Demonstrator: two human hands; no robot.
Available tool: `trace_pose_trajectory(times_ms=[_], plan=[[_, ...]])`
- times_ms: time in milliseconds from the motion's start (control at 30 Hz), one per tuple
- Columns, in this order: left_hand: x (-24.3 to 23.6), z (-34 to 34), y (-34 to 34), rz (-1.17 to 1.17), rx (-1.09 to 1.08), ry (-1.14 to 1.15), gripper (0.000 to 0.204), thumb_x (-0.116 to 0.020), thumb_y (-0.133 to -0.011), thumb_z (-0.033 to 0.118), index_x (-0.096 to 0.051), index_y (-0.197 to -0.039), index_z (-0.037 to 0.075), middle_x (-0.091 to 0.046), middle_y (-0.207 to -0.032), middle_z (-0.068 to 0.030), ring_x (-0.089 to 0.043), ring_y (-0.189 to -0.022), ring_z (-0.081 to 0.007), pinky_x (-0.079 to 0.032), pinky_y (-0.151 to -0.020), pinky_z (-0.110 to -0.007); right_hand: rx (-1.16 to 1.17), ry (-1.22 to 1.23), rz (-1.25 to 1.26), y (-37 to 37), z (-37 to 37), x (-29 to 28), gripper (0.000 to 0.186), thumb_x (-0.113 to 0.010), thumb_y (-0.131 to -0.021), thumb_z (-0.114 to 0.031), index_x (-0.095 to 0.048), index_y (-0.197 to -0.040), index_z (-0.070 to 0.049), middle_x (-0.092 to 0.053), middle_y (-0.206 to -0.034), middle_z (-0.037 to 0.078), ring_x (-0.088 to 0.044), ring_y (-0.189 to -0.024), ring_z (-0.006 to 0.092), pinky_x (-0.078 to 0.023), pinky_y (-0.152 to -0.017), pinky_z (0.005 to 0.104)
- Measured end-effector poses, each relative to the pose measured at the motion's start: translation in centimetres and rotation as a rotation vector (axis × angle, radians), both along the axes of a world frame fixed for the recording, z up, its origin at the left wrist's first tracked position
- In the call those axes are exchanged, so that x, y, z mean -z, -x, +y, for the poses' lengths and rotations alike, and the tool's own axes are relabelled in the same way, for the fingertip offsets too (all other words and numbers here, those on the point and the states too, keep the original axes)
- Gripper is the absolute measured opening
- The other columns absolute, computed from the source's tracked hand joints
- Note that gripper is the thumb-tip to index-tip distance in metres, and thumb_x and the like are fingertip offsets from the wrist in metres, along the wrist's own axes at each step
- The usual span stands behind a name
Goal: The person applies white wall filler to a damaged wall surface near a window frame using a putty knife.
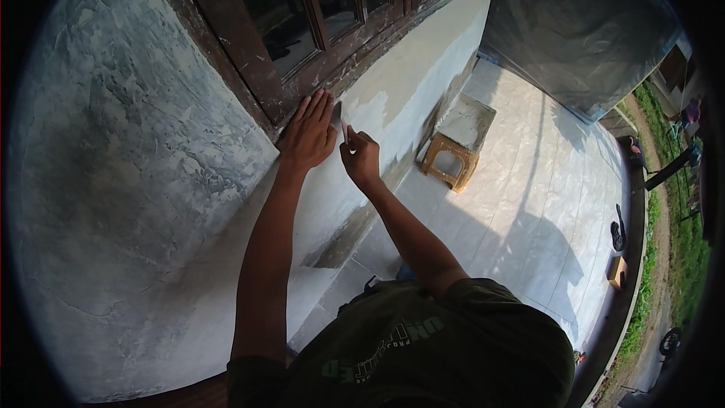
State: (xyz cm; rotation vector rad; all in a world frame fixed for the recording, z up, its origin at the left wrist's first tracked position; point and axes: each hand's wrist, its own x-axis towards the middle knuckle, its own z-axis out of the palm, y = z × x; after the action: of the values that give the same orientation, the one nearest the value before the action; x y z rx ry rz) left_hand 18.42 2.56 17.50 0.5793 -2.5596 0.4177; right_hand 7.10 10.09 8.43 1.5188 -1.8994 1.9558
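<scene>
My left hand (310, 132) lies flat against the wall just under the lower corner of the brown wooden window frame (260, 79), fingers stretched toward the frame's edge. Close by on its right, my right hand (361, 157) is closed round a putty knife (337, 115). The grey blade stands up beside my left fingertips, near the wall below the frame; whether it touches the plaster I cannot tell. My fingers cover most of the handle. Around both hands the wall (370, 106) is patchy, with white and beige plaster.
A yellowish stool (451, 162) stands on the floor to the right, with a plaster-smeared tray (468, 122) at its far side. Light sheeting or tile (521, 181) spreads over the floor. Dark plastic sheeting (581, 23) hangs at the far right. A low ledge (638, 257) borders the grass.
</scene>
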Motion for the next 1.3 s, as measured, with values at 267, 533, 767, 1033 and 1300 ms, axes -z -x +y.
trace_pose_trajectory(times_ms=[267, 533, 767, 1033, 1300], plan=[[-0.3, 0.4, 1.6, -0.064, -0.008, 0.006, 0.061, -0.046, -0.088, 0.017, -0.037, -0.143, -0.008, -0.032, -0.154, -0.0202, -0.024, -0.147, -0.0275, -0.016, -0.121, -0.044, 0.209, -0.011, -0.049, 5.4, -2.8, -2.1, 0.014, -0.058, -0.077, 0.003, -0.061, -0.090, 0.007, -0.058, -0.071, 0.021, -0.059, -0.066, 0.0389, -0.047, -0.061, 0.0451], [0.4, -0.2, -0.4, -0.043, -0.050, 0.006, 0.057, -0.044, -0.088, 0.019, -0.044, -0.138, -0.008, -0.039, -0.150, -0.0192, -0.029, -0.145, -0.0253, -0.013, -0.122, -0.047, 0.008, 0.061, -0.006, -0.5, 0.6, -1.2, 0.036, -0.063, -0.074, 0.004, -0.065, -0.110, 0.007, -0.059, -0.069, 0.020, -0.061, -0.065, 0.0357, -0.049, -0.062, 0.0422], [-0.3, 0.4, 1.7, -0.101, -0.035, -0.011, 0.060, -0.042, -0.089, 0.020, -0.037, -0.143, -0.005, -0.035, -0.153, -0.0193, -0.024, -0.147, -0.0258, -0.011, -0.121, -0.050, 0.129, -0.006, 0.020, 4.1, -2.2, -3.6, 0.016, -0.057, -0.076, 0.003, -0.060, -0.091, 0.007, -0.060, -0.073, 0.024, -0.060, -0.068, 0.0432, -0.049, -0.063, 0.0471], [-0.1, -0.2, 0.1, -0.076, -0.071, -0.029, 0.057, -0.041, -0.090, 0.019, -0.040, -0.142, -0.004, -0.037, -0.152, -0.0171, -0.026, -0.146, -0.0254, -0.011, -0.122, -0.049, 0.046, -0.043, -0.054, 1.0, 2.1, -3.2, 0.035, -0.060, -0.074, 0.002, -0.066, -0.107, 0.010, -0.058, -0.066, 0.024, -0.062, -0.060, 0.0368, -0.049, -0.058, 0.0402], [0.4, 0.1, 1.1, -0.016, -0.016, -0.015, 0.056, -0.044, -0.088, 0.016, -0.044, -0.140, -0.005, -0.041, -0.150, -0.0170, -0.031, -0.144, -0.0257, -0.014, -0.122, -0.048, 0.101, -0.091, -0.008, 4.1, -2.4, -3.1, 0.009, -0.054, -0.075, 0.002, -0.053, -0.083, 0.005, -0.063, -0.076, 0.027, -0.062, -0.076, 0.0459, -0.049, -0.066, 0.0491]])
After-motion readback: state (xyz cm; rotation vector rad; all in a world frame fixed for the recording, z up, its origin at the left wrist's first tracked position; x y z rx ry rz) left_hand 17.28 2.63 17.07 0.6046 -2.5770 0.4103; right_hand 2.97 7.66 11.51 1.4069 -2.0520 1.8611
